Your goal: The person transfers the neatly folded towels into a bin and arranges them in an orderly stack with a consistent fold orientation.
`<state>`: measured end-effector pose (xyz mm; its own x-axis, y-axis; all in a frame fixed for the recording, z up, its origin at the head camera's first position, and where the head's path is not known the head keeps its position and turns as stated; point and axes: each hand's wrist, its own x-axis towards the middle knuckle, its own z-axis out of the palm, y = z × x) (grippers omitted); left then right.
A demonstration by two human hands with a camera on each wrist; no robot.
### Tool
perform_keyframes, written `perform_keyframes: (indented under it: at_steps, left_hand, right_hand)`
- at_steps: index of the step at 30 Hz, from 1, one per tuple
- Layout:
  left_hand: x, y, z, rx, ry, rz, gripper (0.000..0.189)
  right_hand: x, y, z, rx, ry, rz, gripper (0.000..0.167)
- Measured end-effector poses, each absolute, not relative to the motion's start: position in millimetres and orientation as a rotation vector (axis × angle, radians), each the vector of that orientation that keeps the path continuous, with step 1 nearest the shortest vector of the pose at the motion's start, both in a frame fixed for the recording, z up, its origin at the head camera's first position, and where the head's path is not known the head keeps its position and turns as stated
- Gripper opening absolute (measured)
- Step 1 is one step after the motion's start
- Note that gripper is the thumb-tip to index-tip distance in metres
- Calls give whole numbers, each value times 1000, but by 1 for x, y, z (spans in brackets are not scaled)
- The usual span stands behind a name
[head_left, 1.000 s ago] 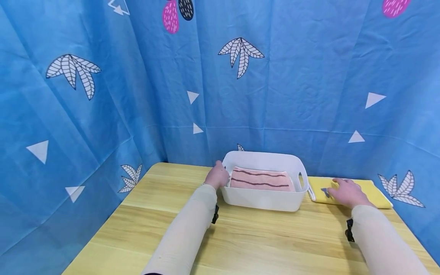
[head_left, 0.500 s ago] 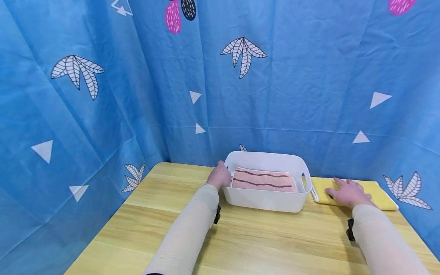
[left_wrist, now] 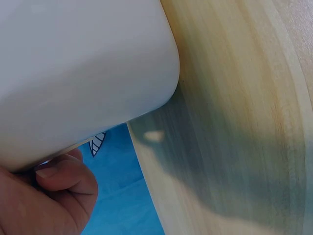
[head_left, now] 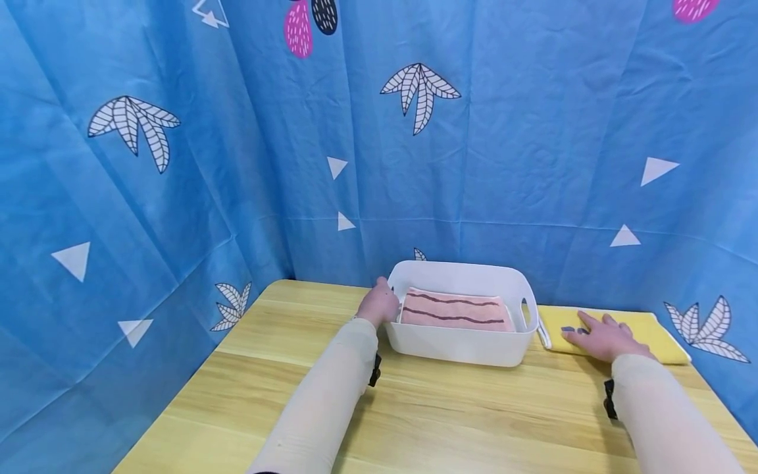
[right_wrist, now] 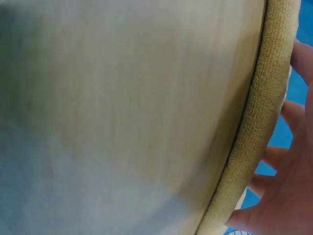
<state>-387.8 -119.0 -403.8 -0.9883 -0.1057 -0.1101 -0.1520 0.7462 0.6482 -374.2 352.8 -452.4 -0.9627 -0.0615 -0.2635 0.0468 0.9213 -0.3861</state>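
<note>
At the left end of a white plastic basket (head_left: pixel 453 347), my left hand (head_left: pixel 377 304) grips the handle side. In the left wrist view the fingers of that left hand (left_wrist: pixel 58 193) are curled at the basket wall (left_wrist: pixel 88 63). A folded pink towel (head_left: pixel 453 311) with dark wavy stripes lies inside the basket. To the right of the basket is a folded yellow towel (head_left: pixel 642 329) with white edging. My right hand (head_left: pixel 610 339) rests on top of it, fingers spread. The right wrist view shows the right fingers (right_wrist: pixel 276 156) along the towel's folded edge (right_wrist: pixel 254 122).
Both the basket and the yellow towel are at the back of a wooden table (head_left: pixel 468 415). A blue patterned curtain (head_left: pixel 521 145) hangs behind the table and along its sides. The basket's right handle hole (head_left: pixel 525 313) faces the yellow towel.
The head view has shifted slightly. My right hand has moved a little to the right on the yellow towel, showing more of a grey mark on it. The left hand stays on the basket.
</note>
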Motion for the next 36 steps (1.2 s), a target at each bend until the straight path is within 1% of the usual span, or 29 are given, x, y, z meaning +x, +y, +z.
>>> perform_keyframes:
  at_steps: [11, 25, 36]
  left_hand:
    - [-388, -119, -410, -216, 2863, 1073, 52]
    - [-386, -120, -404, -223, 2854, 1125, 54]
    - [-386, -119, -403, -224, 2853, 1136, 52]
  right_hand:
    - [-369, 351, -453, 16, 2752, -587, 110]
    - [-369, 350, -446, 11, 2769, -547, 110]
    - [-365, 347, -449, 3, 2775, -531, 111]
